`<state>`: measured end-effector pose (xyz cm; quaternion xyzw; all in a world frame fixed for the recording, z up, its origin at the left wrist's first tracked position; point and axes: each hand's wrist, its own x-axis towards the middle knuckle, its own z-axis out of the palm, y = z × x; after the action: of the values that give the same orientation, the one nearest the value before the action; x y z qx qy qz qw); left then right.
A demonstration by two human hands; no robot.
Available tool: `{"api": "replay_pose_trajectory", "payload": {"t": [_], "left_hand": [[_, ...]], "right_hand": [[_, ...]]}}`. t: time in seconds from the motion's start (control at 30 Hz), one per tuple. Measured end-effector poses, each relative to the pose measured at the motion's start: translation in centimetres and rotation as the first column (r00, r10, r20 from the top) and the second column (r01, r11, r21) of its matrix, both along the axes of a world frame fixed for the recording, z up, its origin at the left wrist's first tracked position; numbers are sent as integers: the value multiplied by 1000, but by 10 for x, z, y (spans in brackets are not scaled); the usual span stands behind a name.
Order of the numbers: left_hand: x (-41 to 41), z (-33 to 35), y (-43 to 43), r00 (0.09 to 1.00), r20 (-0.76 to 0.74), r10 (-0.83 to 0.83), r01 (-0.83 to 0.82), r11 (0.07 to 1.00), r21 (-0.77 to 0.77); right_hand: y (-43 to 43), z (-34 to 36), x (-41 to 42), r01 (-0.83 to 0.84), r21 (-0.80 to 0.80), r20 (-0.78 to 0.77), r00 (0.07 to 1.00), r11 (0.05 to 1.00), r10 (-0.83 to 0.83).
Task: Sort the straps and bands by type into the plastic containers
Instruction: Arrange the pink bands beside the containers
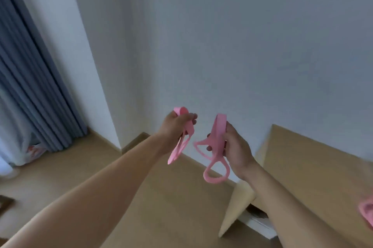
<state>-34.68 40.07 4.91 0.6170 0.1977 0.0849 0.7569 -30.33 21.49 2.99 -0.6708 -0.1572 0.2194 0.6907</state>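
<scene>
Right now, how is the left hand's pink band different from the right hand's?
The left pink rubbery band, in the left hand, hangs flat and narrow; the right pink rubbery band, in the right hand, opens into a round loop below. Left's top loop is short, right's tall. Both are pink.

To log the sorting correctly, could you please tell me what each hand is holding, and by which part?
The left hand grips a pink band near its upper end. The right hand grips a second pink band around its middle, loops hanging below.
</scene>
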Motion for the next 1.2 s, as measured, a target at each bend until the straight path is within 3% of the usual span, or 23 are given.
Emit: {"api": "replay_pose_trajectory", "payload": {"t": [0.1, 0.27, 0.43, 0.67, 0.77, 0.9, 1.2], "left_hand": [[15, 10, -71, 983, 55, -175, 168, 980, 107], [38, 38, -188, 950, 63, -305, 286, 935, 209], [61, 39, -329, 860, -51, -508, 510, 852, 114], [90, 21, -506, 753, -139, -643, 657, 721, 222], [105, 12, -549, 688, -124, -715, 720, 654, 232], [127, -5, -584, 712, -129, -690, 698, 676, 238], [214, -85, -622, 633, -379, -675, 758, 641, 124]], "right_hand": [[-68, 10, -6, 161, -18, 40, 986, 987, -160], [-189, 18, -16, 397, -3, 125, 911, 918, -394], [-326, 19, -21, 572, 11, 118, 813, 820, -570], [-493, 10, -26, 736, -109, 173, 676, 668, -717], [-543, 6, -22, 787, -148, 187, 617, 599, -765], [-590, -6, -3, 817, -188, 140, 571, 544, -809], [-627, -45, 68, 776, -386, 17, 546, 498, -838]]}}
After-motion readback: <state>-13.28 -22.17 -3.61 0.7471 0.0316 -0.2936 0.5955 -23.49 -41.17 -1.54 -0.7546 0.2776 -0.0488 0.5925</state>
